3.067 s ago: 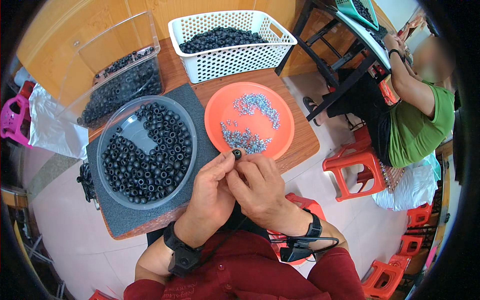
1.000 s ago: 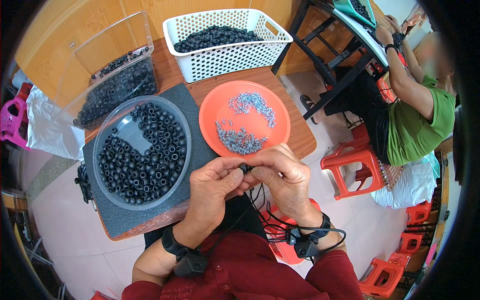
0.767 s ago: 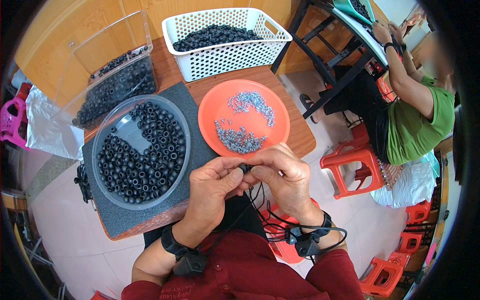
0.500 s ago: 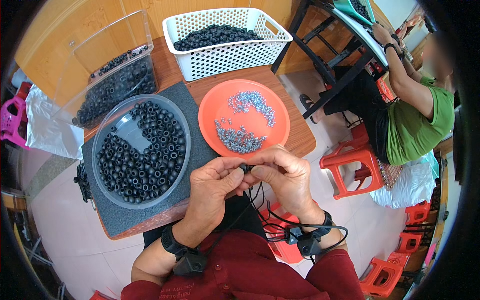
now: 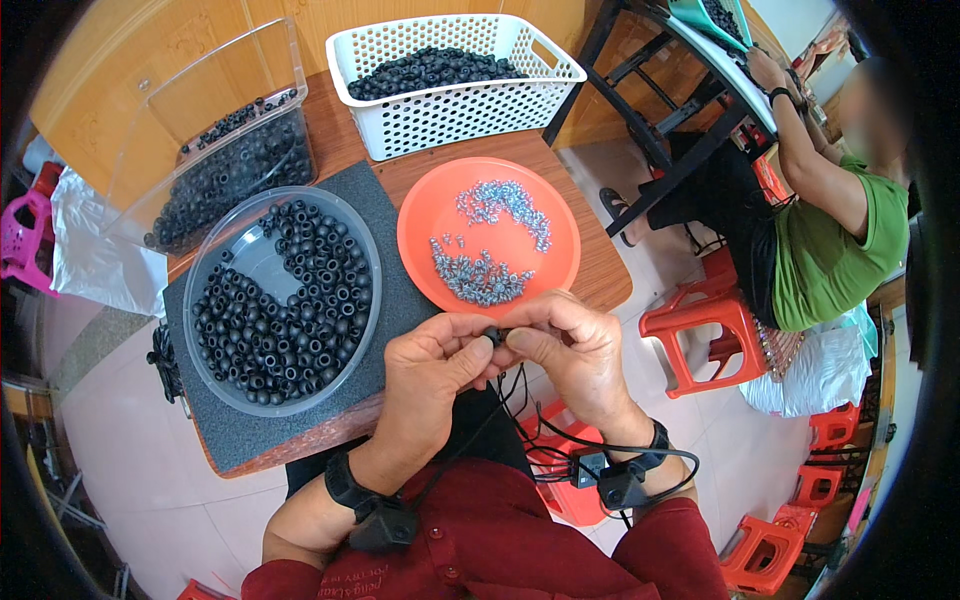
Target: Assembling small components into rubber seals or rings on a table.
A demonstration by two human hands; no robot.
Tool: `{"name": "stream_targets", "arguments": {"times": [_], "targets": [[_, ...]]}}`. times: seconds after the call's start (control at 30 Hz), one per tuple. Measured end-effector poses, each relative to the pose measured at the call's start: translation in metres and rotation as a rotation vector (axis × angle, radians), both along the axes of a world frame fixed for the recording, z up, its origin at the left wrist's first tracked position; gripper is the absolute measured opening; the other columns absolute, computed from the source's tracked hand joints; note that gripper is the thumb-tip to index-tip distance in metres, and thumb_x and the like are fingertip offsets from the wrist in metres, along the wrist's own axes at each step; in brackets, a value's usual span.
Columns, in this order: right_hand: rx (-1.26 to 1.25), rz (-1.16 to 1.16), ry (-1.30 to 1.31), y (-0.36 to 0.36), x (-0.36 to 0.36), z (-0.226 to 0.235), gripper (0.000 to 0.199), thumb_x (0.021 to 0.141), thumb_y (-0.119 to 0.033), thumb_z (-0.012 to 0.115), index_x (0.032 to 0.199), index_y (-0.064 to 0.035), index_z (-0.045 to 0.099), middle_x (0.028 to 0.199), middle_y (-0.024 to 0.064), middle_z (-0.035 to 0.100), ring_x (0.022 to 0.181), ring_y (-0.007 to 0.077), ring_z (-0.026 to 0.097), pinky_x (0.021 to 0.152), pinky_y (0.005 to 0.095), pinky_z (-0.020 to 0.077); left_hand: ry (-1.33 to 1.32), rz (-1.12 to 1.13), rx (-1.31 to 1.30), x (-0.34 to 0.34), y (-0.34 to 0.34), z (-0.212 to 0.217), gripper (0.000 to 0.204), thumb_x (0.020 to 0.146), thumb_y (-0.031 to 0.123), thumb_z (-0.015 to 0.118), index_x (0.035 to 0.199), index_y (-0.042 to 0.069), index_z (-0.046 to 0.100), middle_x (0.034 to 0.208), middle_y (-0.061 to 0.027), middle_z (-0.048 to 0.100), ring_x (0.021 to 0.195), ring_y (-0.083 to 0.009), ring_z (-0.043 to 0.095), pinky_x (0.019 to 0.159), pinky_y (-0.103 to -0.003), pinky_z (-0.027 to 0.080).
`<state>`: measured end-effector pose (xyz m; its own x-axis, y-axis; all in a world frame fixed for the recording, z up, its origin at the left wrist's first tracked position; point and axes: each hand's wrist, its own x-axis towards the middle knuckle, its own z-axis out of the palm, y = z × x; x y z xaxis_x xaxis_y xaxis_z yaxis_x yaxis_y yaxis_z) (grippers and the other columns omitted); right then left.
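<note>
Between my fingertips, just in front of the orange plate's near rim, is a small round black plastic part (image 5: 493,336), mostly covered by the fingers. My left hand (image 5: 435,360) pinches it from the left with thumb and fingers. From the other side my right hand (image 5: 570,350) is closed on the same part, thumb against it. Small silvery metal pieces (image 5: 480,278) lie in two heaps on the orange plate (image 5: 420,235). To the left, a round clear tub (image 5: 375,300) holds many hollow black parts (image 5: 275,345) of similar look.
A white perforated basket (image 5: 450,125) and a clear rectangular bin (image 5: 230,110), both with black parts, stand at the back. The tub rests on a grey mat (image 5: 235,440). Cables (image 5: 560,440) hang by my right wrist. A co-worker in green (image 5: 840,240) sits at right near red stools (image 5: 700,330).
Both hands stay closed on the black part, which has shifted very slightly to the right and turned a little between the fingertips. Nothing else has visibly moved.
</note>
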<state>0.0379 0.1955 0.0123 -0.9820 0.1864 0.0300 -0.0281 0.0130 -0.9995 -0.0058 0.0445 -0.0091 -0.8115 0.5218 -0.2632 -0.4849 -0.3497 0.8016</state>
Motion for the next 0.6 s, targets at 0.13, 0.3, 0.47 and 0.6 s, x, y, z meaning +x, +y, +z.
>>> {"name": "stream_targets", "arguments": {"times": [0.13, 0.3, 0.47, 0.6], "targets": [[0.636, -0.010, 0.316, 0.005, -0.003, 0.006, 0.016, 0.071, 0.006, 0.066, 0.085, -0.0011, 0.064, 0.076, 0.0082, 0.060, 0.073, 0.0223, 0.057, 0.065, 0.0327, 0.0457, 0.067, -0.002, -0.042, 0.002, 0.001, 0.002, 0.018, 0.087, 0.003, 0.058, 0.104, -0.003, 0.060, 0.083, -0.0061, 0.066, 0.069, -0.0085, 0.059, 0.060, -0.020, 0.046], [0.652, -0.043, 0.323, 0.000, -0.001, 0.011, 0.017, 0.069, 0.005, 0.067, 0.084, -0.0026, 0.064, 0.076, 0.0073, 0.060, 0.072, 0.0242, 0.056, 0.064, 0.0331, 0.0443, 0.064, 0.002, -0.020, 0.002, 0.001, 0.002, 0.017, 0.087, 0.003, 0.058, 0.103, -0.003, 0.060, 0.083, -0.0067, 0.066, 0.069, -0.0086, 0.059, 0.060, -0.020, 0.046], [0.456, -0.094, 0.205, -0.003, 0.003, 0.012, 0.016, 0.070, 0.003, 0.068, 0.084, -0.0025, 0.064, 0.076, 0.0061, 0.061, 0.072, 0.0214, 0.056, 0.064, 0.0314, 0.0438, 0.037, 0.001, 0.014, 0.003, 0.001, 0.006, 0.017, 0.087, 0.004, 0.058, 0.103, -0.002, 0.060, 0.084, -0.0079, 0.067, 0.069, -0.0091, 0.060, 0.060, -0.020, 0.046], [0.466, -0.064, 0.221, -0.002, 0.004, 0.013, 0.016, 0.070, 0.003, 0.068, 0.085, -0.0025, 0.065, 0.076, 0.0050, 0.061, 0.072, 0.0195, 0.055, 0.064, 0.0308, 0.0435, 0.021, 0.002, 0.050, 0.003, 0.001, 0.004, 0.018, 0.087, 0.004, 0.058, 0.104, -0.003, 0.060, 0.084, -0.0085, 0.067, 0.070, -0.0096, 0.060, 0.060, -0.021, 0.046]]}}
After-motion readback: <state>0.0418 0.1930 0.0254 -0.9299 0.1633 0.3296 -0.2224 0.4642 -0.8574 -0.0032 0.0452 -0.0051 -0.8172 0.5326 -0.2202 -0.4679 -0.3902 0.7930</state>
